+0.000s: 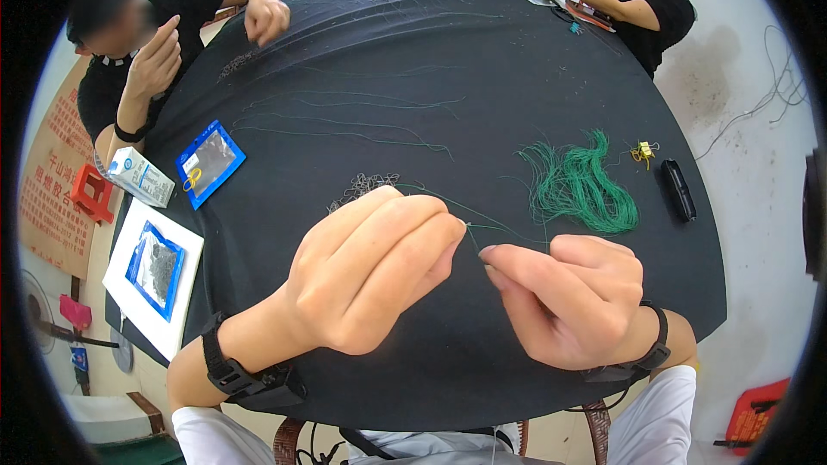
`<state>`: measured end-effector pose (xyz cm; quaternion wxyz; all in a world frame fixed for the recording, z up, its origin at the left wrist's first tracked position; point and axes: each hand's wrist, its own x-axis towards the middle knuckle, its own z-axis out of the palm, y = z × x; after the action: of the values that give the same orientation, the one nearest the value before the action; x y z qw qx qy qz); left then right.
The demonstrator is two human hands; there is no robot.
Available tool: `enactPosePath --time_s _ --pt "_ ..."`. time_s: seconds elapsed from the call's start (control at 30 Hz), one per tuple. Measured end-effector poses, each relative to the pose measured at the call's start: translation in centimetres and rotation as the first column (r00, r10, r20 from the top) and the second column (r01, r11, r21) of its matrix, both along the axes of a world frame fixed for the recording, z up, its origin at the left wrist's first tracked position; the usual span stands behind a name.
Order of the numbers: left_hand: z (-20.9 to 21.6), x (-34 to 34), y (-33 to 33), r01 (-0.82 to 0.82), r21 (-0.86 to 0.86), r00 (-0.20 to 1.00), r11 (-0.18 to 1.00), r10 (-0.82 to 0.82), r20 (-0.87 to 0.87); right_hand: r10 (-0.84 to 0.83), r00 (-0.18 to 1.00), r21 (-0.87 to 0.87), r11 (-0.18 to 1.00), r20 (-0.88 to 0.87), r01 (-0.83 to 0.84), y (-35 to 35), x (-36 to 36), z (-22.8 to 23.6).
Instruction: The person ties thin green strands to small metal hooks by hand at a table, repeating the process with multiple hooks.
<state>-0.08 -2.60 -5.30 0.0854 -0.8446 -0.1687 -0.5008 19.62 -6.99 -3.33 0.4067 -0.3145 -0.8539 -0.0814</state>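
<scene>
My left hand (pixel 379 271) is closed in a pinch, with a thin green thread (pixel 487 226) coming out at its fingertips. Whether a small piece is also inside that pinch is hidden by the fingers. Just to the right, my right hand (pixel 573 297) pinches the thread between thumb and forefinger, and a short stretch runs between the hands. Behind my left hand lies a pile of small dark wire pieces (pixel 366 188), hook-like in shape. A loose bundle of green threads (pixel 590 185) lies on the black cloth beyond my right hand.
Single threads (pixel 362 133) stretch across the tablecloth. At left are a blue-edged pouch (pixel 209 164), a carton (pixel 140 177) and a white board (pixel 183 280) carrying another pouch. A black case (pixel 678 190) and yellow clip (pixel 643 151) lie right. Co-workers sit around the table.
</scene>
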Motion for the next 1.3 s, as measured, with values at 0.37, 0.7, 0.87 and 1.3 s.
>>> enactPosePath --time_s 0.37,0.7,0.87,1.3 --pt "-0.1 -0.1 0.0 0.053 0.014 0.998 0.999 -0.053 -0.024 -0.003 1.000 0.053 0.999 0.024 0.001 0.1 0.3 0.7" --pt "0.3 0.2 -0.2 0.085 -0.028 0.996 0.996 -0.085 0.013 -0.046 0.999 -0.001 0.999 -0.004 0.046 0.4 0.5 0.4" --pt "0.3 0.2 -0.3 0.099 -0.078 0.995 0.992 -0.097 0.035 -0.049 0.999 0.007 0.999 -0.008 0.049 0.8 0.7 -0.1" --pt "0.1 0.0 -0.1 0.013 -0.073 0.999 0.997 -0.009 0.044 -0.029 0.999 -0.086 0.996 -0.040 0.025 -0.2 0.1 0.5"
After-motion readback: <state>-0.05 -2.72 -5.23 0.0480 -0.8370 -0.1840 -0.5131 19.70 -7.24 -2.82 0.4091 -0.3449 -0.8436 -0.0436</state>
